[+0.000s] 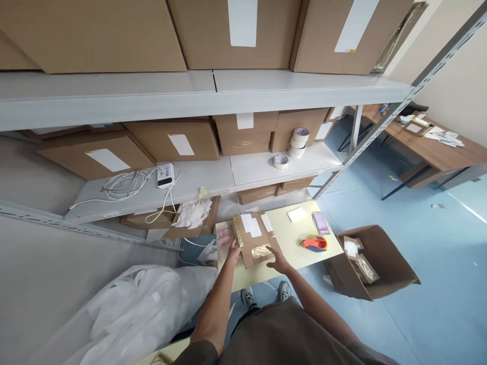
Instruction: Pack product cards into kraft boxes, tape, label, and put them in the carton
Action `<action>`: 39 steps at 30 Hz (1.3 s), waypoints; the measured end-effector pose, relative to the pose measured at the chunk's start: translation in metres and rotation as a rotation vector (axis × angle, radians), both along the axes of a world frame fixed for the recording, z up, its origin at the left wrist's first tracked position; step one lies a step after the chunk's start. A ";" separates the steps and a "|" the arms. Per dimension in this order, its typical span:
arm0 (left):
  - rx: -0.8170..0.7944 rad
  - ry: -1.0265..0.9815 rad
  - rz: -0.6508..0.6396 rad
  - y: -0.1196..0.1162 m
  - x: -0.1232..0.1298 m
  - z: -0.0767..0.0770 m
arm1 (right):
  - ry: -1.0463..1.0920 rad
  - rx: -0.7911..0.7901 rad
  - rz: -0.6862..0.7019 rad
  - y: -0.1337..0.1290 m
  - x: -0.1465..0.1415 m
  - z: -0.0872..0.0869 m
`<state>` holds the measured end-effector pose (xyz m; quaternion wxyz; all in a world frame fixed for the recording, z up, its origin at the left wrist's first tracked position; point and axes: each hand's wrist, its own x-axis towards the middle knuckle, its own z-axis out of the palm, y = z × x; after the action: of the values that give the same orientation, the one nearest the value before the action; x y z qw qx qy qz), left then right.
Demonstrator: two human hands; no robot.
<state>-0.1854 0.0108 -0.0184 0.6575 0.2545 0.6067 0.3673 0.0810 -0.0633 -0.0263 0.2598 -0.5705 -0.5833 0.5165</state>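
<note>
A flat cardboard parcel (247, 249) with white labels and shiny strips of clear tape lies on the pale yellow table (291, 247). My left hand (233, 252) is closed on its left edge, with part of the fingers hidden. Over the lower right corner, beside a wide taped patch, my right hand (279, 261) has its fingers apart and holds nothing; whether the fingertips touch the cardboard I cannot tell. Right of the parcel sits a red tape dispenser (315, 243) with blue and yellow parts. A pinkish packet (224, 236) lies at the table's left end.
A white pad (296, 214) and a blurred purple item (321, 223) lie at the back right. An open carton (384, 263) with parcels stands on the floor. Shelves (205, 175) ahead carry boxes, tape rolls (281, 161) and a power strip (166, 175). White plastic wrap (152, 309) bulges left.
</note>
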 end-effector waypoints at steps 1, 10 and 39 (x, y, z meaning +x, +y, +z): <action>-0.035 0.001 0.022 0.001 0.001 0.006 | -0.027 0.034 0.030 -0.002 -0.009 0.002; 0.148 0.012 0.143 0.025 0.057 0.072 | -0.153 0.200 -0.188 0.015 0.012 0.047; 0.497 0.303 -0.040 0.033 0.066 0.056 | 0.204 0.073 -0.156 0.054 0.100 0.052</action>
<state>-0.1198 0.0437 0.0372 0.4841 0.4716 0.5841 0.4495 0.1813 -0.0096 0.0255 0.3776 -0.5490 -0.5261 0.5284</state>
